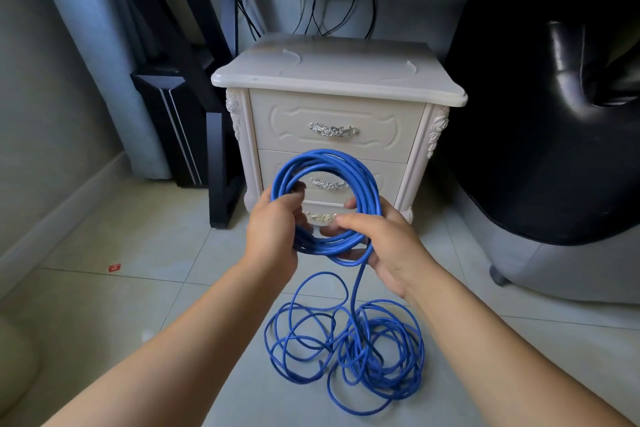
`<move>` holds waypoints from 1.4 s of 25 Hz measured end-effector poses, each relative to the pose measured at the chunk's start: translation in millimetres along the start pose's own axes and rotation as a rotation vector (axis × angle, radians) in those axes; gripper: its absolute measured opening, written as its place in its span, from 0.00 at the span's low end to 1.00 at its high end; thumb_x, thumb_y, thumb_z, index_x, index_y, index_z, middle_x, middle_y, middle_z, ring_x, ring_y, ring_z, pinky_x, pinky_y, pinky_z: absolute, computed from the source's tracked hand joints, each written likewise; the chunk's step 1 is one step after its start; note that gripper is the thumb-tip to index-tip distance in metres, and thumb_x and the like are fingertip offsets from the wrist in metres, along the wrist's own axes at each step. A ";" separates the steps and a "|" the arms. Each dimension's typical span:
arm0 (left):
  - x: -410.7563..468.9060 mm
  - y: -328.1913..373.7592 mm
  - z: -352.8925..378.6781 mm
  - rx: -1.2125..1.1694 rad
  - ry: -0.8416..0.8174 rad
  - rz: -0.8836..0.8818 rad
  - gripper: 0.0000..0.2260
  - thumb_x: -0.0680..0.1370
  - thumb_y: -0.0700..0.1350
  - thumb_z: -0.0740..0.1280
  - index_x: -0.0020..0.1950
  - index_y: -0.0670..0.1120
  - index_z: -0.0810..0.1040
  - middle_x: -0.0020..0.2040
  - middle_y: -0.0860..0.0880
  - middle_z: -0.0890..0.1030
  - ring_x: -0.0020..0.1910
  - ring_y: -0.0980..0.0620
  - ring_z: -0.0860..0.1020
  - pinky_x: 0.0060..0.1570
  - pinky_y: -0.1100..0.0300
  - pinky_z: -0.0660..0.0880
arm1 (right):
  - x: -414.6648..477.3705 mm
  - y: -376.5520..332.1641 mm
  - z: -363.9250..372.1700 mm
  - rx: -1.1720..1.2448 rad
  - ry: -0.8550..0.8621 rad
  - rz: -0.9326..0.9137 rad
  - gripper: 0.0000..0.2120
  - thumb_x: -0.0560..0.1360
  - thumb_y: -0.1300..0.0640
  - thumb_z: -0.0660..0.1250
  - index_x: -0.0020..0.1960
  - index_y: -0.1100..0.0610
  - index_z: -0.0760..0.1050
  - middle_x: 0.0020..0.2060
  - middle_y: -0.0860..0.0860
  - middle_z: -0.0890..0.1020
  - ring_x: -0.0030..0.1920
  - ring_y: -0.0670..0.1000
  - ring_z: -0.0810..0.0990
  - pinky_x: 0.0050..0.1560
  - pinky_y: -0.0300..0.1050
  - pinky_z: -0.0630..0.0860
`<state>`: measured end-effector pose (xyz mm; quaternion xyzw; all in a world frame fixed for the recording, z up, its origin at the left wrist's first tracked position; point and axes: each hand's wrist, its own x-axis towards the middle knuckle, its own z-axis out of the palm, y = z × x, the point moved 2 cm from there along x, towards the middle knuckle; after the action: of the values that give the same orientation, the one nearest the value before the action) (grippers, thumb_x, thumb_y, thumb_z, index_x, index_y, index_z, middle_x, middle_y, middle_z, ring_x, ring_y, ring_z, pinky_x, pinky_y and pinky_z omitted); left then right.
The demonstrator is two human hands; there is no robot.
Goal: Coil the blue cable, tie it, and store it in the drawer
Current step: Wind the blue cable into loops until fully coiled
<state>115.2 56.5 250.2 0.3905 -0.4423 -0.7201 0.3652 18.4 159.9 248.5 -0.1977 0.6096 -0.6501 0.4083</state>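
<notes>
Blue cable point(325, 157) formed an upright ring of several turns, held in front of a cream cabinet point(332, 69). At the ring's lower left, the left hand point(273, 229) curled its fingers round the bundled turns. At the lower right, the right hand point(384, 246) gripped them too. From under that hand one strand dropped straight down to a loose tangle point(363, 357) on the tiled floor point(173, 288), nearer the right hand. The drawers point(277, 128) behind were closed.

Two bare forearms point(180, 333), left hand point(273, 225), right hand point(388, 250)
</notes>
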 end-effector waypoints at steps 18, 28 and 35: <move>-3.7 7.6 -7.6 0.966 -0.520 0.514 0.30 0.70 0.38 0.71 0.68 0.58 0.71 0.55 0.58 0.80 0.52 0.64 0.78 0.51 0.71 0.73 | -5.6 -8.8 5.4 -1.048 0.006 -0.459 0.08 0.70 0.65 0.63 0.41 0.51 0.71 0.31 0.49 0.75 0.37 0.56 0.73 0.38 0.50 0.71; 0.9 14.1 -5.3 0.717 -0.334 0.444 0.06 0.78 0.41 0.67 0.43 0.49 0.80 0.26 0.55 0.71 0.27 0.54 0.68 0.30 0.61 0.68 | 5.0 -10.3 -11.8 -0.628 0.077 -0.230 0.11 0.69 0.57 0.70 0.49 0.46 0.74 0.40 0.50 0.81 0.43 0.53 0.79 0.49 0.49 0.76; 8.0 10.8 -4.1 0.178 -0.131 0.134 0.04 0.79 0.37 0.65 0.45 0.44 0.77 0.24 0.53 0.63 0.23 0.53 0.61 0.31 0.56 0.68 | 5.3 6.4 -2.5 -0.036 -0.087 0.014 0.19 0.70 0.54 0.75 0.58 0.51 0.74 0.49 0.57 0.83 0.50 0.57 0.84 0.48 0.61 0.82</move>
<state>117.3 44.4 257.0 0.3431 -0.5526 -0.6759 0.3465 15.3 158.0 240.7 -0.2288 0.6043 -0.6268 0.4354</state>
